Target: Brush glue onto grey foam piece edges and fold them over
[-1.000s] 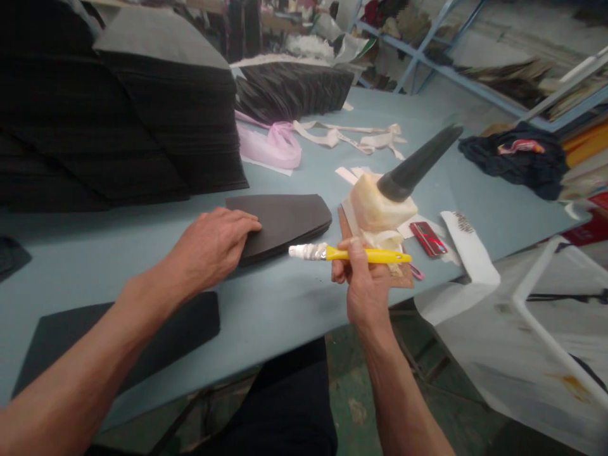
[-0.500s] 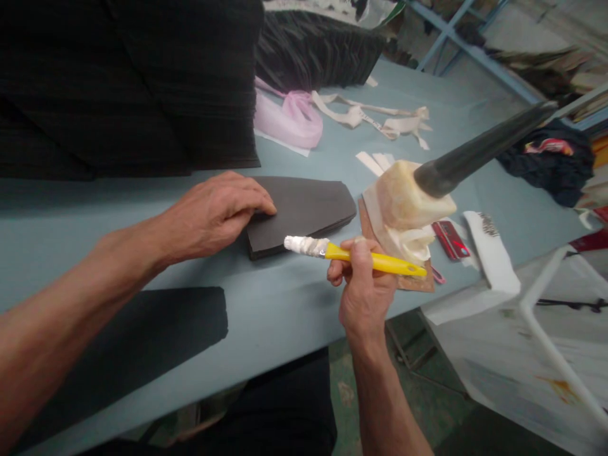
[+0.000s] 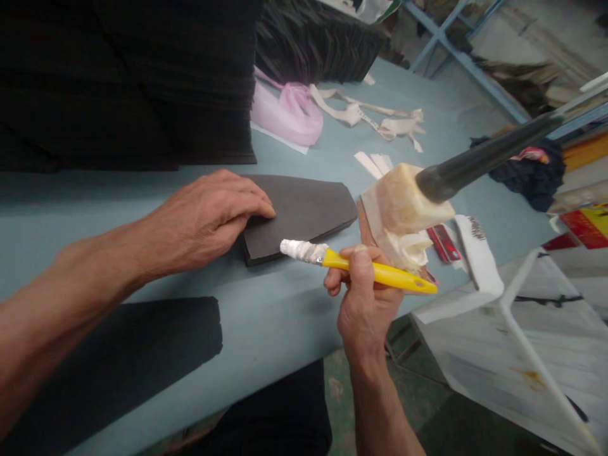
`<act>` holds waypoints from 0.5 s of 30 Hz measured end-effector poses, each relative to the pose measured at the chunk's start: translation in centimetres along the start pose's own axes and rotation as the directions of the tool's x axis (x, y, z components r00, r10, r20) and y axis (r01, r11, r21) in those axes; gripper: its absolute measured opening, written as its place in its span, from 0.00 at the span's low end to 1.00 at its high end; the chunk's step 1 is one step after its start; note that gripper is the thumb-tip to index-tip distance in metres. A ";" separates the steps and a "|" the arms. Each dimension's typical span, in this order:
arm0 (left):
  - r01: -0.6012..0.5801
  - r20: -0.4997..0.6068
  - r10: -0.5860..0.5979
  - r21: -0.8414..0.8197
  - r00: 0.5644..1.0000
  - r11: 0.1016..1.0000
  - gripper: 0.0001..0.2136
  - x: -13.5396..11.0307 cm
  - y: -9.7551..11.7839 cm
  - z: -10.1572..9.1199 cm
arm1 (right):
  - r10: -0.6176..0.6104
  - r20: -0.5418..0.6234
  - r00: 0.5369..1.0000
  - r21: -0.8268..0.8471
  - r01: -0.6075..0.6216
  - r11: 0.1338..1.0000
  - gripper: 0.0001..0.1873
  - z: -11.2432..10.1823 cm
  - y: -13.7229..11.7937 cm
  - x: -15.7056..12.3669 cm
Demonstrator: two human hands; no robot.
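My right hand grips a paintbrush by its yellow handle, the thumb on top. Its ferrule is wrapped in whitish material and the white tip points left, just over the near edge of a stack of dark grey sheets. On the left end of that stack rests my left hand, palm down, with bent fingers touching the top sheet. Some of its fingertips are hidden. Below my left forearm, a larger dark piece lies flat on the table.
Right of the stack stands a yellowish block-like container with a dark tube slanting from it. Tall piles of black sheets rise at the back left. Pink wrapping, pale strips and a red box lie on the table.
The view has shifted slightly. The brush is tilted a little more, its handle end lower. My left hand stays on the stack.
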State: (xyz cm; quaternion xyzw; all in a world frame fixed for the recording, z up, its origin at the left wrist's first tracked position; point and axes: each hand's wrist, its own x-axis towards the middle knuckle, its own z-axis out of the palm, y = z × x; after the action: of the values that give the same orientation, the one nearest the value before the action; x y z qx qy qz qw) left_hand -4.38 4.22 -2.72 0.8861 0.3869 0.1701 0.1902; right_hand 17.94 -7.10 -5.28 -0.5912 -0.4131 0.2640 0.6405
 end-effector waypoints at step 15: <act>-0.047 -0.006 0.047 0.014 0.999 0.999 0.24 -0.2 -0.2 0.3 | 0.085 0.067 0.994 0.032 -0.087 0.996 0.18 1.2 -0.7 -1.3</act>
State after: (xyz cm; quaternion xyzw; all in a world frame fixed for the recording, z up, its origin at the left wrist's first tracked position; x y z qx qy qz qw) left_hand -4.46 4.11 -3.12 0.8958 0.3677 0.1743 0.1787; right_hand 16.16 -7.70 -4.92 -0.5879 -0.4035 0.3179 0.6249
